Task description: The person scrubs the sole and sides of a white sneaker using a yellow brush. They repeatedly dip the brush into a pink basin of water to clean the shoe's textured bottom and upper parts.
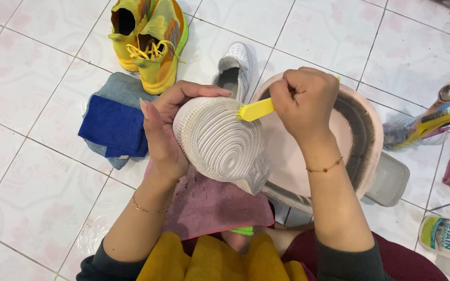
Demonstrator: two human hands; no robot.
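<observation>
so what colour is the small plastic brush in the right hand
Yellow: the small plastic brush, gripped in the right hand, shows clearly in the head view.

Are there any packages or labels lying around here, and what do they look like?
Bottle: on the floor tiles at bottom right, lying on its side, white plastic with a label in blue, green and white.
No other package, sign or screen shows.

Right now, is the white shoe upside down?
Yes. The white shoe is sole-up: its ridged tread faces the camera, held by the left hand while the yellow brush touches it.
</observation>
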